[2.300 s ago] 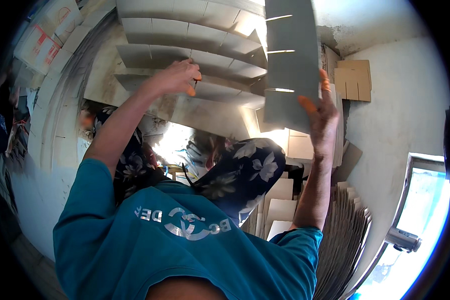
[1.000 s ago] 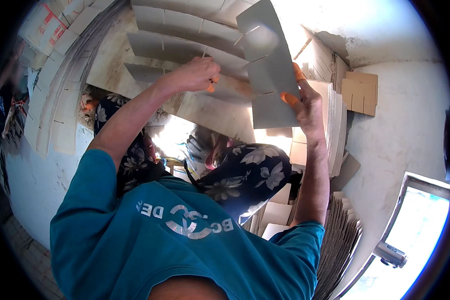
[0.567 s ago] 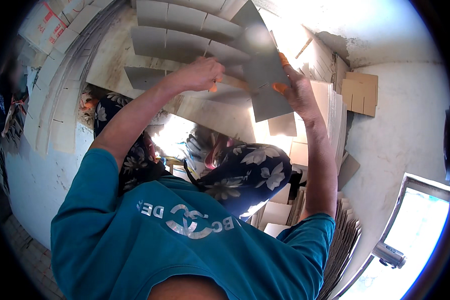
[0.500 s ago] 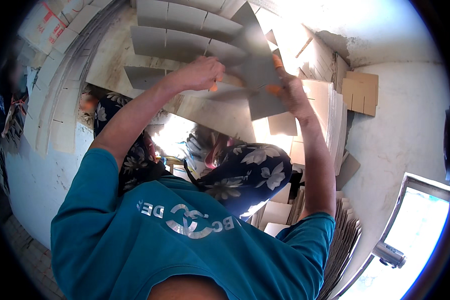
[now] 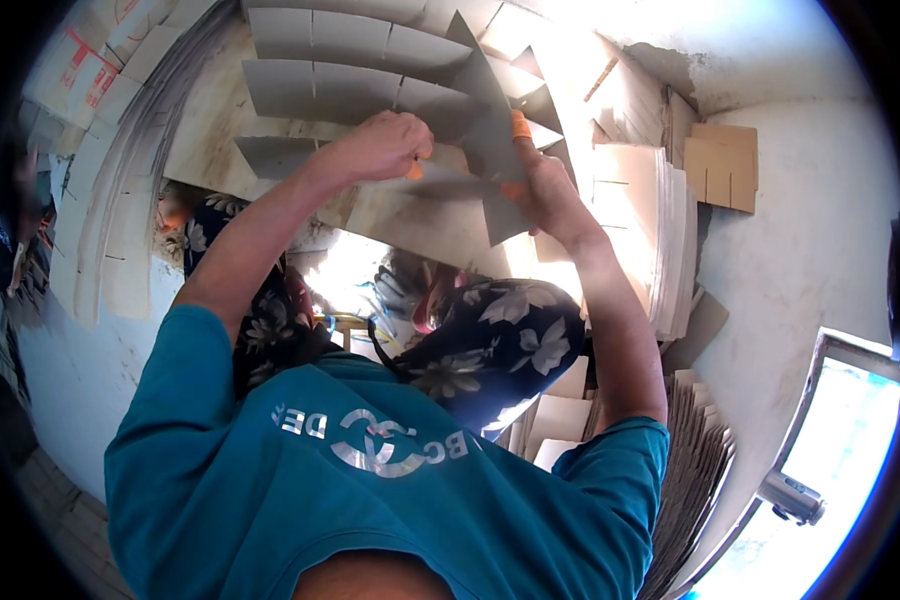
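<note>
Several long slotted cardboard strips stand on edge in rows across a wooden board (image 5: 205, 140): a far strip (image 5: 320, 36), a middle strip (image 5: 355, 88) and a near strip (image 5: 275, 153). A crosswise cardboard strip (image 5: 482, 112) stands at their right ends, meeting them. My right hand (image 5: 550, 192) grips this crosswise strip from the right, its orange-covered thumb and finger against it. My left hand (image 5: 382, 146) is closed over the top edge of the near strip, left of the crossing. Orange covers show on its fingertips too. The slot between my hands is blurred.
Stacked cardboard sheets (image 5: 625, 215) stand right of the board, with brown slotted pieces (image 5: 722, 168) against the wall. More cardboard stacks (image 5: 685, 480) are low at the right, and long strips (image 5: 120, 200) lie at the left. My patterned trouser legs (image 5: 515, 325) are under the board's near edge.
My right hand has shifted left with the crosswise strip, which now stands more upright and closer to the rows. My left hand has moved slightly left, still on the near strip.
</note>
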Action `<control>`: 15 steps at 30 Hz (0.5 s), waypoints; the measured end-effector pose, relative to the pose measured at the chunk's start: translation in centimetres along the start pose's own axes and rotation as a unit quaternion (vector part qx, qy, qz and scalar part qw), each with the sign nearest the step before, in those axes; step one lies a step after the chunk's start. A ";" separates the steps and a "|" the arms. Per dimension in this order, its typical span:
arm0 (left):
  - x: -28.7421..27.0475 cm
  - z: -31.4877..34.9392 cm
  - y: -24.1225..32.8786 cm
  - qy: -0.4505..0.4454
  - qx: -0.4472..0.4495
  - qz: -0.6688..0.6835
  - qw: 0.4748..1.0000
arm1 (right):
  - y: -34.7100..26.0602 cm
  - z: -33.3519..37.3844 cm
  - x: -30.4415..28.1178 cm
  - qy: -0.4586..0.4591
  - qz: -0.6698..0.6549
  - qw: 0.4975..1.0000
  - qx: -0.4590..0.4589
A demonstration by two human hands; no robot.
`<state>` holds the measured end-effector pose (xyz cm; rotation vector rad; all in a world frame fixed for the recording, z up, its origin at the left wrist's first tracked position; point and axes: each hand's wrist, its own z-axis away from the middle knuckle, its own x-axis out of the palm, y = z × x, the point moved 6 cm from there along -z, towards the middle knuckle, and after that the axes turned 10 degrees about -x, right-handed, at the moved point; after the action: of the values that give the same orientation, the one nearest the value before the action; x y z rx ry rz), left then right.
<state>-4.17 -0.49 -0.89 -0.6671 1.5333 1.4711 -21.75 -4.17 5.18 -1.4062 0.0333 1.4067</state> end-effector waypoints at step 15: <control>-0.1 0.1 0.2 0.116 0.023 0.026 0.993 | -2.4 2.0 -2.1 -0.057 -0.017 0.998 0.015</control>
<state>-4.26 -0.35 -0.69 -0.7980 1.7684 1.4314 -22.17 -3.22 8.74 -1.2938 -0.0437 1.4497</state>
